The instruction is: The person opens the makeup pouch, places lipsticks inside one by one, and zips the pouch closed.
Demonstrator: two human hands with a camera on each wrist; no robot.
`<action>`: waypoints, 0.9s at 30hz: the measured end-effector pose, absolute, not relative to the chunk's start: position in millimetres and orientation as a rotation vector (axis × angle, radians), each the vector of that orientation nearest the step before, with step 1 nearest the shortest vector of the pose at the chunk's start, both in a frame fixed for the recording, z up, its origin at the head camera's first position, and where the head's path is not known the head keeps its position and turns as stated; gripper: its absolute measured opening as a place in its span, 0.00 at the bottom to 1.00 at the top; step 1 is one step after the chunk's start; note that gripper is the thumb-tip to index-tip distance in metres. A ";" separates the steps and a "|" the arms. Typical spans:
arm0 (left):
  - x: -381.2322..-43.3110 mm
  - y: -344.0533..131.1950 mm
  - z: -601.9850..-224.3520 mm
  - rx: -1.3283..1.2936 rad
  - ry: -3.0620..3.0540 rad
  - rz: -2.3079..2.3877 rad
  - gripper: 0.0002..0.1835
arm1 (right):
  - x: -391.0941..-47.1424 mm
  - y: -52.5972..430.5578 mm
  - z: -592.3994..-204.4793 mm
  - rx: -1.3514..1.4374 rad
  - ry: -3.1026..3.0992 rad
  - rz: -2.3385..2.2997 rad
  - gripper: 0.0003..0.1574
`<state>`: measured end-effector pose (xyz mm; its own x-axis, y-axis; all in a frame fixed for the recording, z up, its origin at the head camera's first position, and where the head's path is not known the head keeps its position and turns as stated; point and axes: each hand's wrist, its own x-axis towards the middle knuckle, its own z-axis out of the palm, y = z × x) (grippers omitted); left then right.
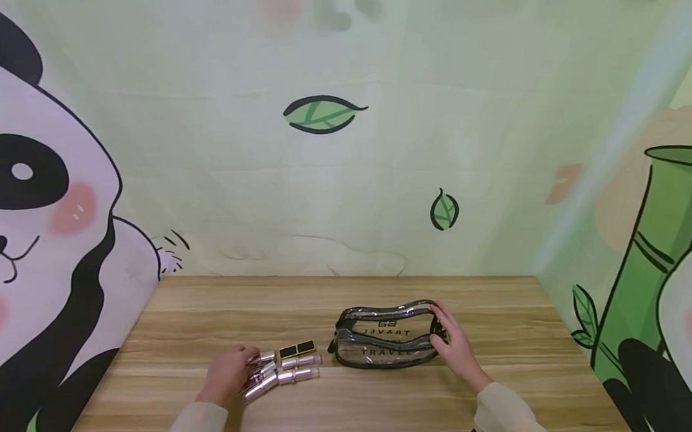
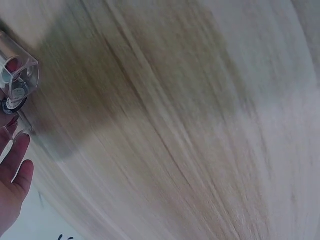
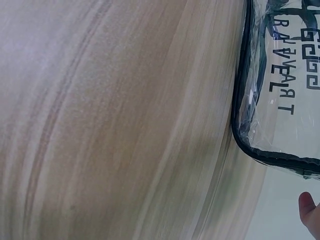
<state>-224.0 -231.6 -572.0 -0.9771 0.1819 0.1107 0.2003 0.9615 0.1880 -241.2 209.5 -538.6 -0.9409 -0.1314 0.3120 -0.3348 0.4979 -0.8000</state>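
Note:
My left hand (image 1: 228, 374) is at the left end of a group of lipstick tubes (image 1: 297, 375), its fingertips pinching one shiny pinkish tube (image 1: 264, 358). The left wrist view shows the left fingers (image 2: 15, 160) beside clear-capped tubes (image 2: 20, 75) at the frame's edge. To the right stands a clear travel pouch (image 1: 381, 354) with black piping and "TRAVEL" lettering, its top parted. My right hand (image 1: 457, 349) holds the pouch's right end, thumb in front and fingers behind. One right fingertip (image 3: 307, 207) shows below the pouch corner (image 3: 260, 152) in the right wrist view.
A black rectangular case with gold trim (image 1: 296, 350) lies behind the tubes, left of the pouch. Everything rests on a wood-grain table (image 1: 389, 407). Behind its far edge hangs a pale green backdrop (image 1: 234, 182) with pandas, leaves and bamboo.

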 end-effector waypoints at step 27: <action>-224.7 -224.9 -560.1 -0.361 -2.907 -0.394 0.19 | -240.9 209.2 -538.4 0.408 -2.522 1.459 0.36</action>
<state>-224.7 -224.9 -560.1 -0.9532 0.2135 0.2143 0.2628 0.9353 0.2371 -240.9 209.2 -538.4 -0.9422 -0.1368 0.3059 -0.3334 0.4749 -0.8144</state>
